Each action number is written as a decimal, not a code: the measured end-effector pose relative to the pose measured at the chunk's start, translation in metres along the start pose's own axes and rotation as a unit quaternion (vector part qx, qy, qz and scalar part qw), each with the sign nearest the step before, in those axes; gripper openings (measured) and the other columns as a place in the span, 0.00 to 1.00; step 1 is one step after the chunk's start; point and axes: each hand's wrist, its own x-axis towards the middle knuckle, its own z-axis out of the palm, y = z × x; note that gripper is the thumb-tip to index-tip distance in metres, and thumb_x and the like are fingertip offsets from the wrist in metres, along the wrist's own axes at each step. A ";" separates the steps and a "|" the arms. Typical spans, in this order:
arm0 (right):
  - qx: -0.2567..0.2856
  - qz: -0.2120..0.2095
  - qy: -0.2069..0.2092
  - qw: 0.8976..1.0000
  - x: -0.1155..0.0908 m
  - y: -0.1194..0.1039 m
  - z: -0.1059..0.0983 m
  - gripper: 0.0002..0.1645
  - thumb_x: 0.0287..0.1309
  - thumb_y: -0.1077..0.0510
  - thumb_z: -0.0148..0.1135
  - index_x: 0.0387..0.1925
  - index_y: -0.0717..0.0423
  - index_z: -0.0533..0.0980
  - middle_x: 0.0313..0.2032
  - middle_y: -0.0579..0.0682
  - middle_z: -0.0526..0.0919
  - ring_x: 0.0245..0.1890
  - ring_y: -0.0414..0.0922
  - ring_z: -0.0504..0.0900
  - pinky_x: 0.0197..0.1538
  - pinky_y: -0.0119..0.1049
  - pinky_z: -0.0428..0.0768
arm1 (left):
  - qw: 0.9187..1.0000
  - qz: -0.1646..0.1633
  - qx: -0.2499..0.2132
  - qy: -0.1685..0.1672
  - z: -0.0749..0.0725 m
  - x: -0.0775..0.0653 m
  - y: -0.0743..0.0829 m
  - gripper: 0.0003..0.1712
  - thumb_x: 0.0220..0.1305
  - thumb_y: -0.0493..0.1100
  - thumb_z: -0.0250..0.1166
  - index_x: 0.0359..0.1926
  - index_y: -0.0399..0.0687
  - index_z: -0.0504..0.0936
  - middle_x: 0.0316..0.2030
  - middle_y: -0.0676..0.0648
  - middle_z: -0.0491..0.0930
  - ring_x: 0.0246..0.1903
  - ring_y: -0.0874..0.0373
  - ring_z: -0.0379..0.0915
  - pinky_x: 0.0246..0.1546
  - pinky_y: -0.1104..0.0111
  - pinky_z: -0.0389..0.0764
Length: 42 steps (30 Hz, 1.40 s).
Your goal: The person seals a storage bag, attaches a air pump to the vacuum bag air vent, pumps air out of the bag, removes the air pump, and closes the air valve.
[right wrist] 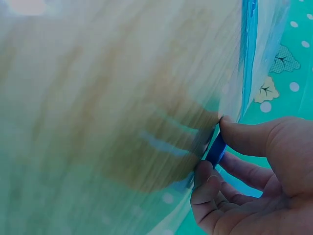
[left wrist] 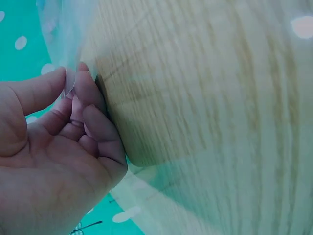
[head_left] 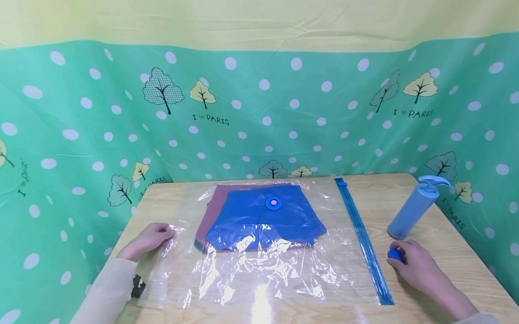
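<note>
Clear vacuum bag (head_left: 263, 271) spread flat on wooden table (head_left: 460, 269), nearest the camera, folded blue and maroon clothes (head_left: 261, 216) inside, round valve (head_left: 274, 202) on top. Blue zip strip (head_left: 365, 244) along bag's right edge, long axis running near-to-far. Right hand (head_left: 417, 266) just right of strip's near part, thumb and fingers pinching small blue slider clip (head_left: 395, 254); clip beside strip, touching or not unclear. Left hand (head_left: 148, 238) at bag's left edge, fingers (left wrist: 85, 98) curled, pinching the film. Blue hand pump (head_left: 413, 206) lying tilted just beyond right hand, close to strip's right side. Second clip (head_left: 341, 182) at strip's far end.
</note>
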 end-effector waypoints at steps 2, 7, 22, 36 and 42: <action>-0.001 0.002 -0.001 1.000 -0.001 0.000 0.000 0.19 0.61 0.64 0.74 0.48 0.73 0.79 0.41 0.64 0.81 0.40 0.58 0.82 0.42 0.58 0.83 | 1.000 -0.001 -0.002 -0.002 0.000 0.000 -0.002 0.16 0.80 0.40 0.58 0.30 0.43 0.74 0.27 0.50 0.72 0.30 0.55 0.66 0.33 0.66 0.69; -0.003 0.027 -0.017 1.000 -0.001 0.000 -0.001 0.23 0.63 0.62 0.74 0.52 0.76 0.77 0.42 0.65 0.80 0.40 0.58 0.82 0.42 0.58 0.84 | 1.000 -0.004 -0.010 -0.001 0.002 0.000 -0.005 0.15 0.80 0.39 0.57 0.30 0.42 0.74 0.27 0.49 0.73 0.30 0.55 0.67 0.32 0.66 0.69; 0.004 0.031 -0.005 1.000 -0.003 -0.001 -0.001 0.22 0.62 0.63 0.74 0.51 0.75 0.78 0.40 0.61 0.79 0.35 0.51 0.79 0.36 0.49 0.82 | 1.000 -0.002 -0.006 -0.001 0.002 0.003 -0.004 0.16 0.80 0.39 0.57 0.30 0.42 0.73 0.26 0.49 0.72 0.29 0.55 0.67 0.32 0.66 0.68; 0.005 0.025 -0.004 1.000 -0.004 0.001 0.000 0.21 0.62 0.63 0.74 0.51 0.74 0.78 0.40 0.60 0.79 0.34 0.49 0.78 0.35 0.46 0.81 | 1.000 -0.006 -0.011 -0.003 0.003 0.003 -0.006 0.16 0.80 0.39 0.55 0.30 0.43 0.72 0.25 0.50 0.71 0.29 0.55 0.66 0.31 0.66 0.66; 0.006 0.037 -0.010 0.999 -0.005 0.001 0.001 0.24 0.62 0.61 0.75 0.52 0.75 0.77 0.41 0.63 0.79 0.36 0.52 0.79 0.37 0.50 0.83 | 1.000 -0.001 -0.008 -0.002 0.004 0.004 -0.006 0.16 0.80 0.39 0.56 0.29 0.43 0.72 0.25 0.50 0.70 0.28 0.55 0.65 0.31 0.67 0.66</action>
